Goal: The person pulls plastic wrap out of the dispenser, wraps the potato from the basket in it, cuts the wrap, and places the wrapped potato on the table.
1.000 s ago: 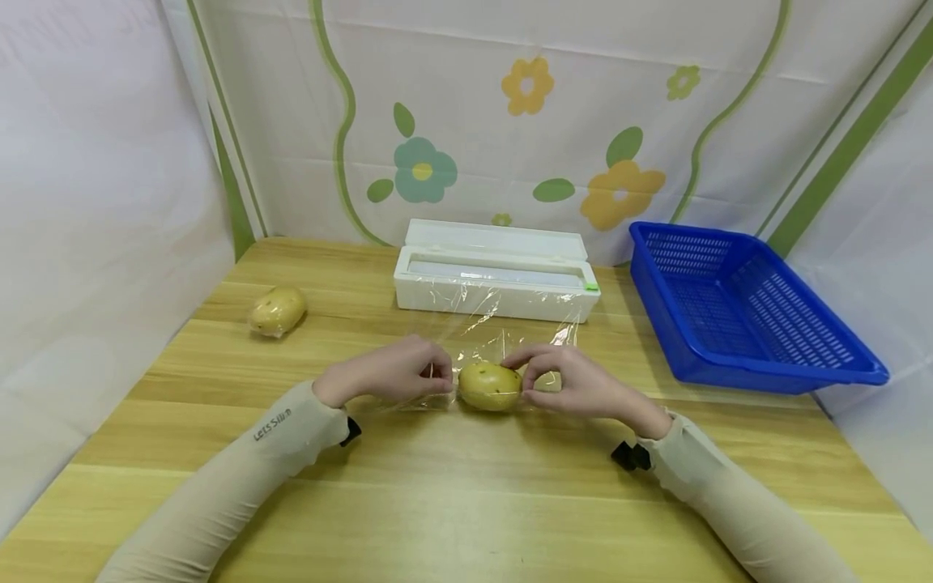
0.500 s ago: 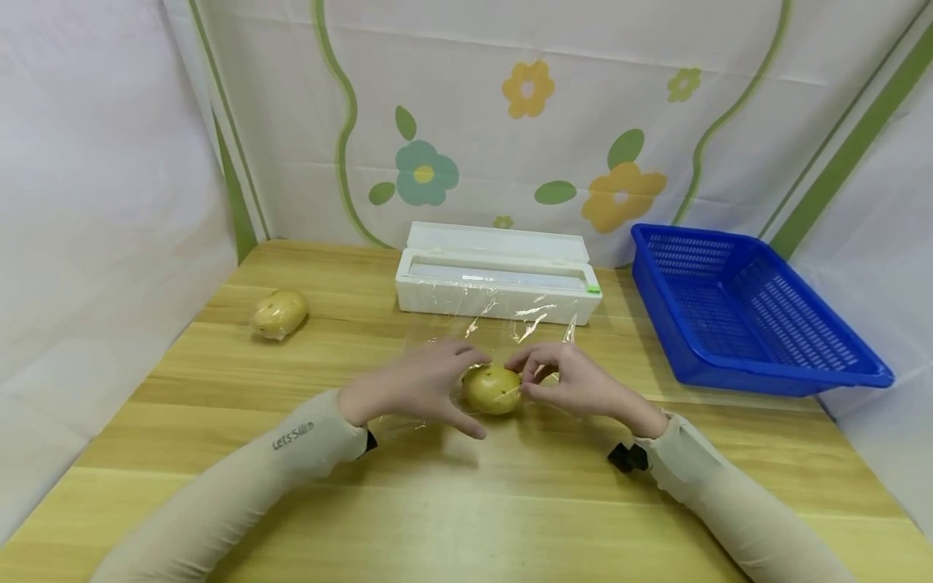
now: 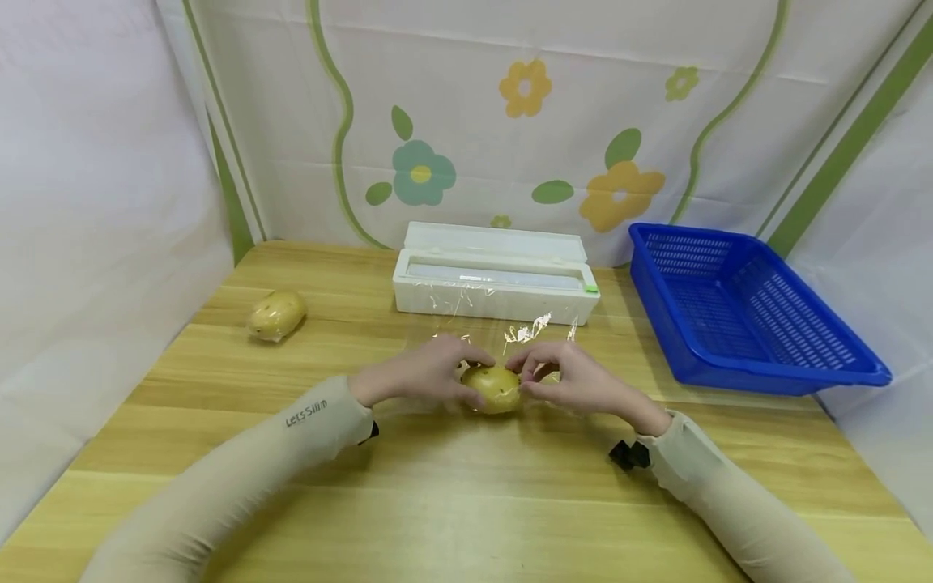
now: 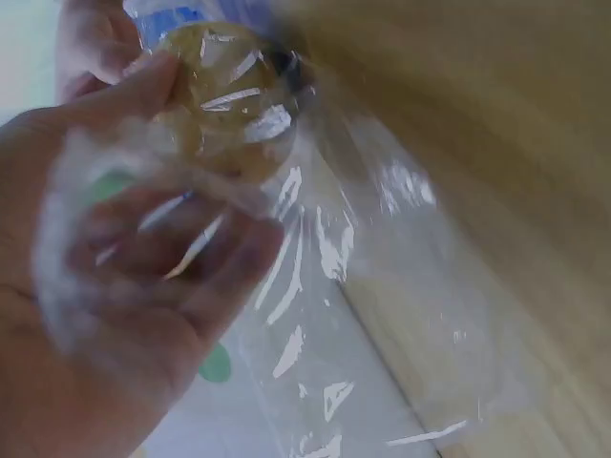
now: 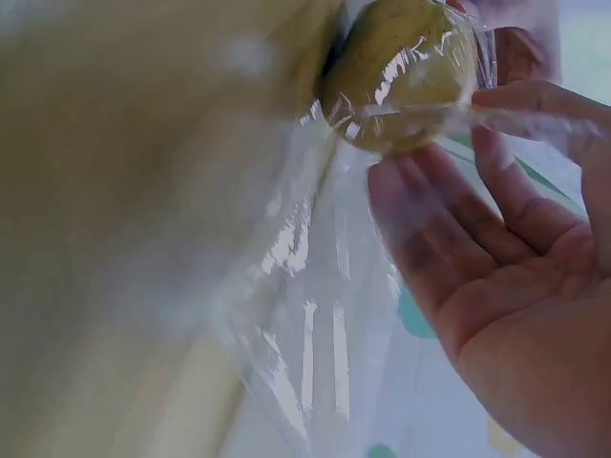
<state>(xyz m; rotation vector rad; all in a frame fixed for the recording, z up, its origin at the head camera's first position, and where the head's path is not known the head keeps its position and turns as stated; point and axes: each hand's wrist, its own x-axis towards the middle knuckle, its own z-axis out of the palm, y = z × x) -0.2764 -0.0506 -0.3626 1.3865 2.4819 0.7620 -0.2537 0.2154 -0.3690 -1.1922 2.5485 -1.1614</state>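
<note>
A yellow potato point(image 3: 497, 390) lies on the wooden table in front of me, with clear cling film point(image 3: 526, 330) over it that stretches back towards a white box. My left hand point(image 3: 426, 374) holds its left end, thumb in front and fingers behind. At the other end, my right hand point(image 3: 567, 382) grips the potato and film with thumb and fingers. In the left wrist view, loose film point(image 4: 315, 258) drapes across the left fingers. Shiny film also covers the potato point(image 5: 401, 72) in the right wrist view.
The white cling film box point(image 3: 496, 301) stands behind, its lid raised and a roll inside. A second potato point(image 3: 278, 315), wrapped in film, sits at the left. To the right is a blue plastic basket point(image 3: 765, 374). A flowered cloth point(image 3: 466, 97) hangs behind the table.
My left hand has moved right from the film beside the potato, spread its fingers, and now holds the potato's left end. My right hand stays nearly still.
</note>
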